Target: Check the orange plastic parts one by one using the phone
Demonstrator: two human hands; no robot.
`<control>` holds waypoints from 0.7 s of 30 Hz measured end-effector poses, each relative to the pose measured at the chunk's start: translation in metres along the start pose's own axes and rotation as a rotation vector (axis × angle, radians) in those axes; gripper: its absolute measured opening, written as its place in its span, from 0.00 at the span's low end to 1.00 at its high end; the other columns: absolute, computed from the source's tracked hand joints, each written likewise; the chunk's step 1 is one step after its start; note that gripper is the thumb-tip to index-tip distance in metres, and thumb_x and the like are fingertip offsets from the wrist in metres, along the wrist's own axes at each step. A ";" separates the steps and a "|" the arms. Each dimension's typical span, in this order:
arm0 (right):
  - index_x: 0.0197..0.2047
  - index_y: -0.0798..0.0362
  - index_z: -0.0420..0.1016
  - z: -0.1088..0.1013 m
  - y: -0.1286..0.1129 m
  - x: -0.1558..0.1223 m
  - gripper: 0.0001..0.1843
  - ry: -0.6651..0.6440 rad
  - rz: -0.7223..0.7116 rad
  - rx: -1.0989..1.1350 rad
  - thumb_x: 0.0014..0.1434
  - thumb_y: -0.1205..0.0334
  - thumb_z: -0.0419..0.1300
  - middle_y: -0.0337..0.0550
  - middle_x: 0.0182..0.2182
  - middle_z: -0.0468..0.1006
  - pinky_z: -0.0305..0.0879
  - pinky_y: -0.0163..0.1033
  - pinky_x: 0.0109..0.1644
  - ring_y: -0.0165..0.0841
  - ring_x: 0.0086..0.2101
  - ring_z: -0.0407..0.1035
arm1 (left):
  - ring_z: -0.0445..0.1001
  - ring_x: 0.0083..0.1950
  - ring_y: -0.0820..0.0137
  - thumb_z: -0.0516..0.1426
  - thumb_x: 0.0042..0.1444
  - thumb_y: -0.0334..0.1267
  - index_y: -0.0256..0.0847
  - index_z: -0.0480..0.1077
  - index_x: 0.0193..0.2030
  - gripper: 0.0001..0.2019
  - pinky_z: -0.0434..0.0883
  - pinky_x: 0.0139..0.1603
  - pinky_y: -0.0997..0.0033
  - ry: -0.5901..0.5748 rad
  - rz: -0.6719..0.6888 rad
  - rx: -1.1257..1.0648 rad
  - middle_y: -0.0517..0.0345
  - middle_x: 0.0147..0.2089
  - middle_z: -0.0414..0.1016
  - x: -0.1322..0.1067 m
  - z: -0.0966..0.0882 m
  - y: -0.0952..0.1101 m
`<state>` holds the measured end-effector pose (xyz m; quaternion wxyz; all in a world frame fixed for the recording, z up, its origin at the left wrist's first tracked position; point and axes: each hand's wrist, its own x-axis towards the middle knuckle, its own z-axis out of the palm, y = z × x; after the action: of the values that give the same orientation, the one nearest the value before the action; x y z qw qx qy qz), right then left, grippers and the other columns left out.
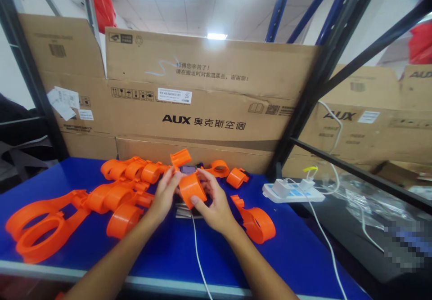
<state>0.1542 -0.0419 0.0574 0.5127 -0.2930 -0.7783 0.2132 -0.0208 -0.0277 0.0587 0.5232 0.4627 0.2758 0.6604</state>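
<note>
An orange plastic ring piece [192, 189] is held above the blue table, in front of my chest. My right hand [213, 201] wraps around its right side, thumb on the front and fingers behind. At its upper left, my left hand [166, 191] pinches near the narrow arm that leads up to a smaller orange end part [181, 157]. Just behind the held piece is a small device with a grey screen [189, 169], partly hidden. Below my hands lies a flat, light-coloured stack [187, 212], and a white cable [199, 250] runs from there toward me.
Several similar orange pieces lie to the left, including a large looped one [40, 237]. More lie at right, one [259, 224] near my right forearm. A white power strip [293, 193] with plugs sits at the table's right edge. Cardboard [202, 97] stands behind, beside a black rack post [303, 97].
</note>
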 end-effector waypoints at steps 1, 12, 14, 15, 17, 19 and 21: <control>0.72 0.47 0.56 -0.001 0.001 0.001 0.37 0.040 0.000 -0.040 0.65 0.52 0.64 0.55 0.60 0.73 0.73 0.52 0.57 0.44 0.51 0.75 | 0.80 0.41 0.61 0.67 0.55 0.55 0.42 0.74 0.53 0.25 0.74 0.38 0.68 -0.065 0.002 -0.001 0.50 0.47 0.81 -0.003 0.003 0.001; 0.74 0.45 0.55 -0.009 -0.007 0.003 0.39 -0.035 -0.158 -0.295 0.65 0.54 0.64 0.54 0.68 0.65 0.61 0.59 0.69 0.49 0.66 0.62 | 0.78 0.55 0.57 0.67 0.56 0.42 0.45 0.69 0.61 0.26 0.72 0.60 0.56 -0.147 0.097 0.263 0.50 0.55 0.79 -0.011 0.007 0.003; 0.73 0.46 0.56 -0.012 -0.007 0.002 0.35 -0.023 -0.161 -0.275 0.68 0.52 0.60 0.53 0.67 0.66 0.62 0.58 0.68 0.49 0.65 0.63 | 0.77 0.56 0.56 0.66 0.58 0.43 0.45 0.70 0.62 0.26 0.71 0.61 0.56 -0.130 0.107 0.320 0.50 0.56 0.79 -0.012 0.005 0.007; 0.73 0.46 0.56 -0.014 -0.006 0.002 0.32 -0.013 -0.164 -0.259 0.70 0.50 0.57 0.54 0.66 0.67 0.63 0.58 0.67 0.49 0.64 0.63 | 0.77 0.56 0.56 0.66 0.59 0.43 0.46 0.71 0.63 0.26 0.70 0.61 0.55 -0.128 0.104 0.348 0.50 0.57 0.79 -0.013 0.003 0.009; 0.71 0.47 0.59 -0.017 -0.005 0.001 0.29 -0.009 -0.168 -0.225 0.72 0.48 0.51 0.54 0.64 0.68 0.66 0.58 0.63 0.49 0.60 0.66 | 0.78 0.56 0.54 0.65 0.59 0.43 0.46 0.72 0.64 0.26 0.71 0.60 0.55 -0.129 0.085 0.403 0.50 0.55 0.80 -0.016 -0.004 0.019; 0.70 0.48 0.62 -0.019 -0.003 0.001 0.27 -0.017 -0.166 -0.212 0.73 0.46 0.47 0.54 0.61 0.70 0.68 0.57 0.60 0.48 0.56 0.69 | 0.80 0.51 0.54 0.66 0.57 0.43 0.46 0.74 0.63 0.26 0.74 0.54 0.57 -0.119 0.068 0.471 0.50 0.52 0.82 -0.018 -0.017 0.034; 0.68 0.48 0.64 -0.021 -0.003 0.001 0.27 -0.011 -0.160 -0.226 0.74 0.47 0.45 0.54 0.58 0.70 0.69 0.56 0.58 0.47 0.53 0.70 | 0.82 0.44 0.54 0.68 0.55 0.42 0.46 0.76 0.62 0.27 0.76 0.45 0.61 -0.078 0.088 0.541 0.49 0.48 0.83 -0.017 -0.037 0.057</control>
<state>0.1725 -0.0428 0.0681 0.4876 -0.2845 -0.8211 0.0841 -0.0783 -0.0568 0.0865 0.3615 0.6223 0.4014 0.5665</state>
